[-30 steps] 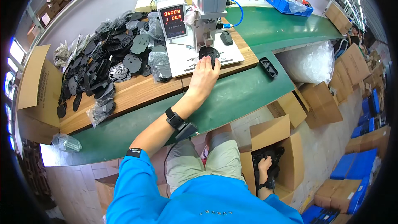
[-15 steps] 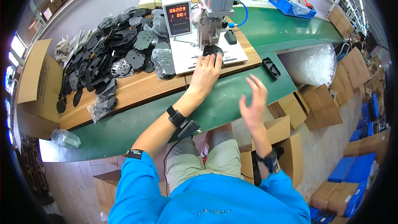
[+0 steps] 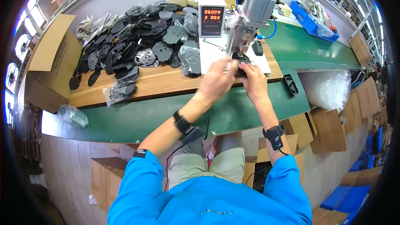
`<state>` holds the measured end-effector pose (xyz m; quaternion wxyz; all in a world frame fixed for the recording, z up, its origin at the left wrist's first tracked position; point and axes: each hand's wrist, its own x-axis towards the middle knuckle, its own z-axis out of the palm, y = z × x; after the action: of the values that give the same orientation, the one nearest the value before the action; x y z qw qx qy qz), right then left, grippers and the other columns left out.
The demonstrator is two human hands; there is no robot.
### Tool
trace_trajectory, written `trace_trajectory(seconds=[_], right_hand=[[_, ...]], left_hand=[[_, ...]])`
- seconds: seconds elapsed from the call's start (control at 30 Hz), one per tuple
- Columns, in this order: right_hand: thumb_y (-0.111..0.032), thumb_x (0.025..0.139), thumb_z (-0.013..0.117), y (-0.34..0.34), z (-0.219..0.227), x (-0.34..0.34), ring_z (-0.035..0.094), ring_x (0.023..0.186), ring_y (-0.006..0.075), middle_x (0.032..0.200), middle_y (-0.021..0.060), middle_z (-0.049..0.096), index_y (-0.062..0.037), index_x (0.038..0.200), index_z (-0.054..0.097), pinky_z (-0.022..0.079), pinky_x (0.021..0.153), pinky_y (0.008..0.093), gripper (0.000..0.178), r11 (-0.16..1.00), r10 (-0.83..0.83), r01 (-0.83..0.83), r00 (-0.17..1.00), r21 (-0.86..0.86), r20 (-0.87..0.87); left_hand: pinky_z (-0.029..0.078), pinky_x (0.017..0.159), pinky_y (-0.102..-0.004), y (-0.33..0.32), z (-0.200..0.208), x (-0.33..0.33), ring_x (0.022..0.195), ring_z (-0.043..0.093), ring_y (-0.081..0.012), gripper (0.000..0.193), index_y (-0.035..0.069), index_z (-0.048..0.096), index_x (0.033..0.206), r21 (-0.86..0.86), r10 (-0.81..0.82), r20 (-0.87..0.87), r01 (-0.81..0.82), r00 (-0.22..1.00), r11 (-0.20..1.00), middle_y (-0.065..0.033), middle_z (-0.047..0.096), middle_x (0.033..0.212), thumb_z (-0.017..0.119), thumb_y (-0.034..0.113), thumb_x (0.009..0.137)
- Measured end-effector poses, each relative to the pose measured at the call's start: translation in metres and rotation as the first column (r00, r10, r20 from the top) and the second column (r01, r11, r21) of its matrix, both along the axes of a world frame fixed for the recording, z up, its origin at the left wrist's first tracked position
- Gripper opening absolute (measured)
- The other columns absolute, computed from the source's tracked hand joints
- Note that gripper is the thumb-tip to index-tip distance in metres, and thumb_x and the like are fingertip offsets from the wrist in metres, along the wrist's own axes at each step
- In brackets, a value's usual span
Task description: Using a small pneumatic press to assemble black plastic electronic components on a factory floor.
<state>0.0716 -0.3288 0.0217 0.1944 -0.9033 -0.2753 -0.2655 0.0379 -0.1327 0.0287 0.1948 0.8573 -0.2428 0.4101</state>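
In the head view, I have both hands at the press, which stands on a white base plate toward the right end of the wooden board on the green table. The black round part sits on that plate, directly under the press head and partly hidden by the fingers. My left hand is just left of it, near the plate's front edge; it is blurred, so I cannot tell whether the fingers grip anything. My right hand reaches over the board's front edge, fingers close together at the part's near right side; whether they pinch it or only touch it, I can't make out.

A small black piece lies on the plate's right side, and a display box with red digits stands by its far left corner. A heap of black parts, some in clear bags, covers much of the board's left and middle. One hollow black piece rests near the table's front edge, right of the board.
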Motion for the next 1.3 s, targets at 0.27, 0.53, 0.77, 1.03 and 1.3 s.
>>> trace_trajectory(seconds=[0.27, 0.53, 0.77, 1.03, 1.3], right_hand=[[0.006, 0.076, 0.076, 0.004, 0.018, -0.003, 0.068, 0.109, 0.0300, 0.126, 0.0069, 0.071, -0.0083, 0.123, 0.070, 0.060, 0.094, 0.0425, 0.049, 0.995, 0.006, -0.014, 0.997, -0.095, -0.076], [0.008, 0.076, 0.071, 0.002, 0.008, -0.002, 0.070, 0.106, 0.0305, 0.122, 0.0072, 0.072, -0.0077, 0.119, 0.071, 0.061, 0.092, 0.0422, 0.045, 0.999, 0.006, -0.006, 1.000, -0.038, -0.003], [0.009, 0.078, 0.068, 0.000, 0.004, -0.003, 0.070, 0.105, 0.0311, 0.120, 0.0078, 0.073, -0.0072, 0.115, 0.071, 0.061, 0.090, 0.0429, 0.040, 1.000, -0.001, 0.001, 1.000, 0.005, 0.005], [0.006, 0.086, 0.063, 0.005, 0.004, -0.003, 0.069, 0.103, 0.0312, 0.118, 0.0070, 0.072, -0.0074, 0.110, 0.069, 0.060, 0.088, 0.0447, 0.028, 1.000, -0.012, 0.012, 1.000, 0.010, 0.001], [0.004, 0.089, 0.065, -0.011, 0.019, -0.019, 0.068, 0.108, 0.0344, 0.122, 0.0122, 0.073, -0.0067, 0.125, 0.071, 0.057, 0.094, 0.0436, 0.038, 0.949, -0.059, 0.033, 0.996, 0.315, 0.074]], left_hand=[[0.057, 0.091, -0.0558, 0.188, -0.028, 0.035, 0.109, 0.068, -0.0456, 0.057, -0.006, 0.064, 0.116, 0.139, 0.730, -0.460, -0.771, 0.505, 0.621, -0.0277, 0.067, 0.115, 0.068, 0.048, 0.101], [0.053, 0.090, -0.0542, 0.192, -0.028, 0.031, 0.113, 0.065, -0.0438, 0.038, -0.003, 0.062, 0.114, -0.081, 0.588, -0.232, -0.618, 0.775, 0.782, -0.0224, 0.066, 0.115, 0.078, 0.023, 0.092], [0.056, 0.093, -0.0472, 0.178, -0.023, -0.042, 0.112, 0.069, -0.0391, 0.033, 0.004, 0.064, 0.124, 0.039, 0.358, -0.228, -0.359, 0.905, 0.932, -0.0176, 0.069, 0.124, 0.070, 0.000, 0.092], [0.053, 0.109, -0.0475, 0.165, -0.054, -0.109, 0.126, 0.065, -0.0374, 0.052, 0.001, 0.068, 0.129, 0.222, 0.179, -0.317, -0.110, 0.931, 0.969, -0.0137, 0.068, 0.138, 0.077, -0.004, 0.078], [0.053, 0.114, -0.0489, 0.044, -0.009, -0.040, 0.129, 0.065, -0.0395, 0.057, 0.005, 0.069, 0.138, 0.089, -0.105, -0.144, 0.119, 0.984, 0.989, -0.0210, 0.068, 0.133, 0.075, -0.003, 0.082]])
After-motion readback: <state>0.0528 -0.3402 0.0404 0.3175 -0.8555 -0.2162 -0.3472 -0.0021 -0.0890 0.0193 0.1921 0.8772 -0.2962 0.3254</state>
